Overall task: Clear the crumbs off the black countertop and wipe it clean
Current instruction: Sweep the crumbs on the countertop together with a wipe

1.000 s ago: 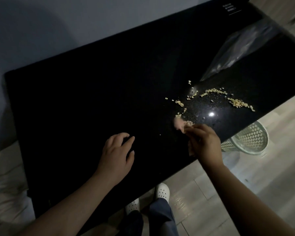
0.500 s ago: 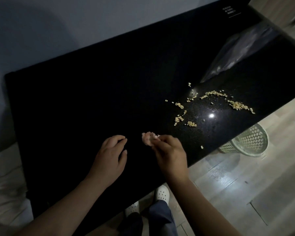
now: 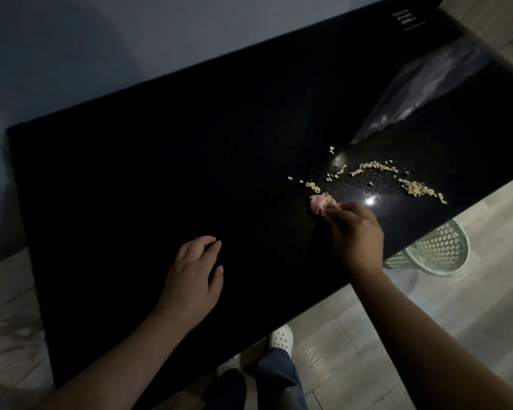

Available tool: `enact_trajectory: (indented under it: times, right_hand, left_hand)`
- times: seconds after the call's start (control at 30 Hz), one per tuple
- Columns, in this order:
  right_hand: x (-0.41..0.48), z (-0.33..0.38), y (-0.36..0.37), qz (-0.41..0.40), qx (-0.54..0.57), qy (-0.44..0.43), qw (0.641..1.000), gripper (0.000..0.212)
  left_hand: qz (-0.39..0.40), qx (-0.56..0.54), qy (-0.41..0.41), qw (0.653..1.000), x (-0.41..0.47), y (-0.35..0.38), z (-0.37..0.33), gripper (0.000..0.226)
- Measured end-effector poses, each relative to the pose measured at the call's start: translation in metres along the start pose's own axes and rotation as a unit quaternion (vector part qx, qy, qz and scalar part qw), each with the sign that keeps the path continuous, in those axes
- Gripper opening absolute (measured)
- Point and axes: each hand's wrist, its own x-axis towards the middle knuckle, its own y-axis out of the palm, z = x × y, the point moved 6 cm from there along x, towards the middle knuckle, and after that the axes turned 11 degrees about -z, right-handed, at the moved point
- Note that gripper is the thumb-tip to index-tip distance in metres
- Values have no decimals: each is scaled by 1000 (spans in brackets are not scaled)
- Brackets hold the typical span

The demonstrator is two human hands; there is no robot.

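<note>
Pale crumbs (image 3: 412,186) lie scattered in small trails on the right part of the black countertop (image 3: 160,173). My right hand (image 3: 356,235) pinches a small pinkish crumpled wipe (image 3: 319,204) and holds it on the surface at the left end of the crumb patch, touching the nearest crumbs. My left hand (image 3: 194,275) rests on the dark surface near the front edge, fingers loosely bent, holding nothing.
A clear plastic bag (image 3: 427,93) lies on the counter's far right. A green perforated bin (image 3: 433,250) stands on the wooden floor below the counter's right front edge. My feet in white shoes (image 3: 279,338) stand by the front edge. A grey wall runs behind.
My right hand swept the wipe left toward my left hand, then moved back right to the edge of the crumbs. The crumbs near the front have been gathered away. My left hand barely moved.
</note>
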Motion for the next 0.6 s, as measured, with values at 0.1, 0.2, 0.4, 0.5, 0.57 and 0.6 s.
enact_trajectory:
  times: [0.1, 0.2, 0.4, 0.5, 0.57, 0.6]
  right_hand:
    - [4, 7, -10, -15, 42, 11, 999, 15]
    - [-19, 26, -28, -34, 74, -21, 996, 17]
    - [-79, 28, -36, 28, 66, -55, 996, 19]
    - [-83, 7, -32, 30, 63, -34, 997, 23]
    - [-75, -3, -30, 20, 72, -27, 997, 23]
    - [-70, -8, -29, 16, 76, -23, 997, 22]
  left_hand:
    - [0, 7, -9, 1000, -1, 2, -2, 47]
    - [9, 6, -12, 1000, -2, 4, -2, 50]
    - [20, 11, -18, 1000, -2, 4, -6, 52]
    - [20, 17, -25, 999, -1, 5, -9, 52]
    - [18, 23, -28, 999, 0, 6, -11, 52]
    - [17, 26, -29, 999, -1, 6, -12, 52]
